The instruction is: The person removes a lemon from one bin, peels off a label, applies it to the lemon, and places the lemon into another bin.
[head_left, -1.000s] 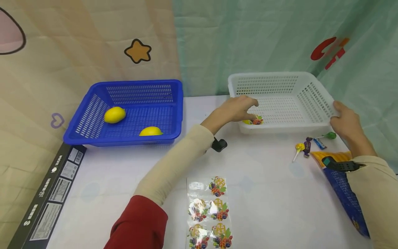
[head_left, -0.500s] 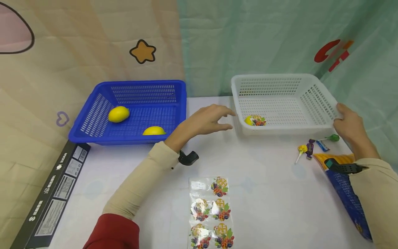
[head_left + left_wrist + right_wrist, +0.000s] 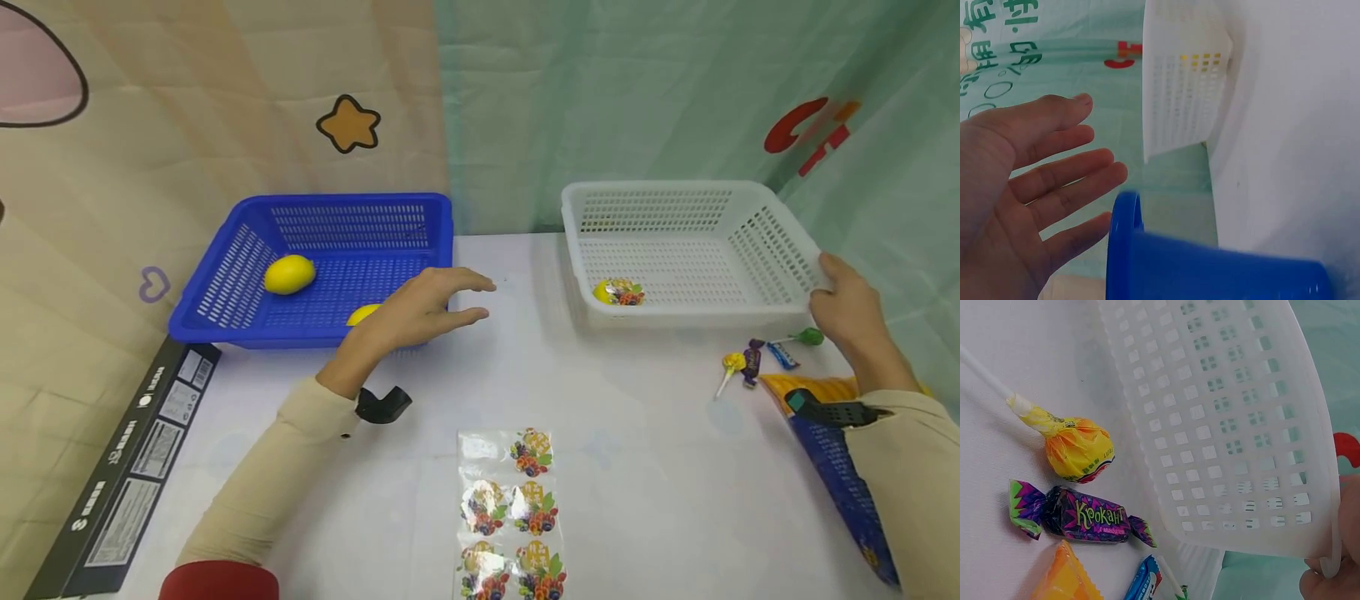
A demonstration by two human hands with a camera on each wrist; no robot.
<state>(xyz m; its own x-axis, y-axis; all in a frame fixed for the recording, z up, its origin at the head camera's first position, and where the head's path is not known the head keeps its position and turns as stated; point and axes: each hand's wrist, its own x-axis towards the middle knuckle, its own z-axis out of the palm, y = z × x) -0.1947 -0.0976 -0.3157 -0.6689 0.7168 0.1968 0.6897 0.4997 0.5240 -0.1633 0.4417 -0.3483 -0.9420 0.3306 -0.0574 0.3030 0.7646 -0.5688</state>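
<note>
My left hand (image 3: 420,308) holds nothing; its fingers reach out relaxed over the right front corner of the blue plastic basket (image 3: 247,340). In that basket lie a whole yellow lemon (image 3: 289,274) and a second lemon (image 3: 363,314), partly covered by the hand and rim. My right hand (image 3: 847,304) grips the right rim of the white plastic basket (image 3: 697,315), and the right wrist view shows fingers (image 3: 1329,584) curled at its edge. Inside the white basket's front left corner sits a lemon bearing a fruit-print sticker (image 3: 622,292).
A sheet of fruit stickers (image 3: 504,492), one place bare, lies front centre. Near the white basket are a yellow lollipop (image 3: 733,362), a purple wrapped candy (image 3: 1088,514), a blue candy (image 3: 783,356) and a green lollipop (image 3: 810,337). A blue-orange bag (image 3: 832,467) lies under the right forearm; a black box (image 3: 127,467) stands left.
My left hand has left the stickered lemon in the white basket and moved left to the blue basket. The right hand keeps its grip on the white basket's rim.
</note>
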